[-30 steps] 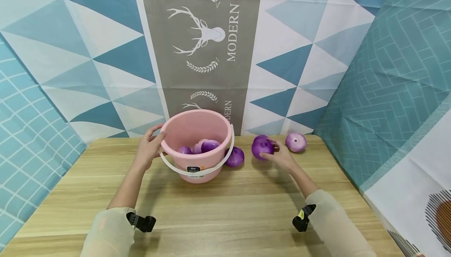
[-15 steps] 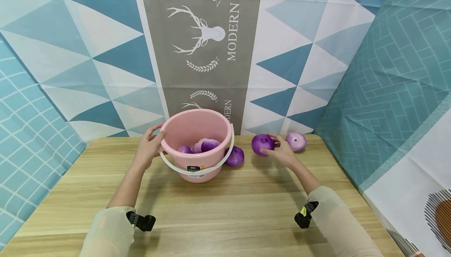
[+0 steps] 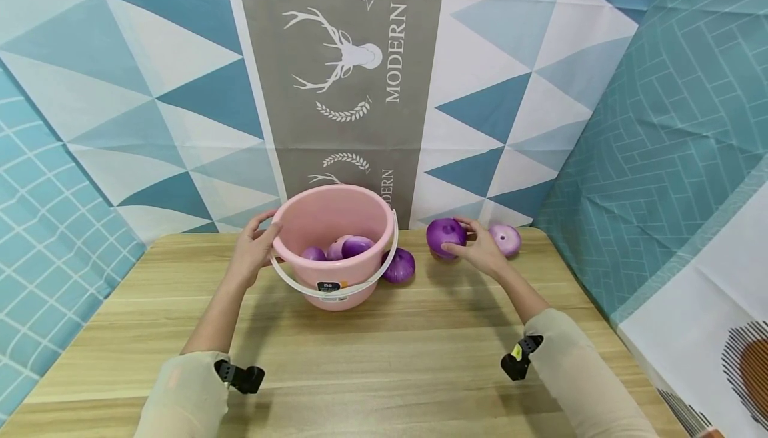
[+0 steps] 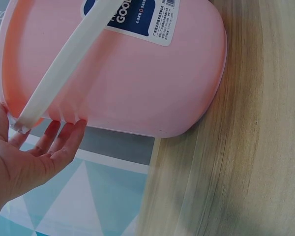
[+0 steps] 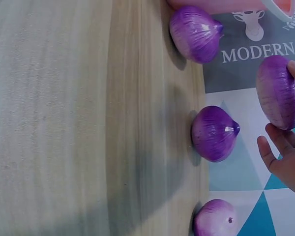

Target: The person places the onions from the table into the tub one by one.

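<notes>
My left hand grips the side of a pink bucket at its rim, near where the white handle attaches. Inside the bucket lie several purple onions. Between the thumb and fingers of my right hand, a purple onion is held up above the table. Another onion stands on the table beneath it, mostly covered by the held one in the head view. A dark purple onion sits against the bucket's right side. To the right of my right hand rests a paler onion.
The wooden table ends at a patterned backdrop just behind the bucket and onions. A teal tile-print sheet stands along the right side, and a light blue grid one on the left.
My right hand has raised the onion slightly, up and away from the table. The left hand and the bucket have stayed nearly in place.
</notes>
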Demonstrator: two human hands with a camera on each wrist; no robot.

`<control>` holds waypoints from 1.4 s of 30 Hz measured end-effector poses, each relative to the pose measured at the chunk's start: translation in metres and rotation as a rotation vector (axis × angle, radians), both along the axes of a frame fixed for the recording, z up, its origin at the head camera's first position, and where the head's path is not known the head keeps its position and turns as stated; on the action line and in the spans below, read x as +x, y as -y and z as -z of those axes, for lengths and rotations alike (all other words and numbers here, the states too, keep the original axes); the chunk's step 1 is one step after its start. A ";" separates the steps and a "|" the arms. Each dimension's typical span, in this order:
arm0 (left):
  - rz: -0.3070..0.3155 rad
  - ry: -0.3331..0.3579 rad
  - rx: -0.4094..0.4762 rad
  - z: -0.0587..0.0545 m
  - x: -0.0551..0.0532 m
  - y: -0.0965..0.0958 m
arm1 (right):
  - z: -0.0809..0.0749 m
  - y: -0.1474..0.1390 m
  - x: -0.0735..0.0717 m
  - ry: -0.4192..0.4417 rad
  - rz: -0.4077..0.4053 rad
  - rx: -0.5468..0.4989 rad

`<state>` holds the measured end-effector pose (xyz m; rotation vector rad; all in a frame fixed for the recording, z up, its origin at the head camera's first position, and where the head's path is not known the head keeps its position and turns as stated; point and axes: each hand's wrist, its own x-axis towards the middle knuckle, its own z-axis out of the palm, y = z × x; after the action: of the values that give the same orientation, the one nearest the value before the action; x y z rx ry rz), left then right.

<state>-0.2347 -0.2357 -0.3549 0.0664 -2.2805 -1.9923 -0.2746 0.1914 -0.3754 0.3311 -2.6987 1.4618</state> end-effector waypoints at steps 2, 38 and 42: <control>0.000 -0.001 0.002 0.000 0.000 0.000 | -0.003 0.001 0.000 0.000 -0.002 0.004; 0.003 -0.018 -0.016 0.002 -0.001 0.001 | -0.035 0.018 -0.002 -0.062 -0.051 0.004; 0.006 -0.020 -0.014 0.002 -0.001 0.001 | -0.037 0.020 -0.003 -0.072 -0.059 0.010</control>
<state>-0.2356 -0.2368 -0.3568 0.0388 -2.2850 -1.9699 -0.2773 0.1713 -0.3379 0.4585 -2.6628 1.4218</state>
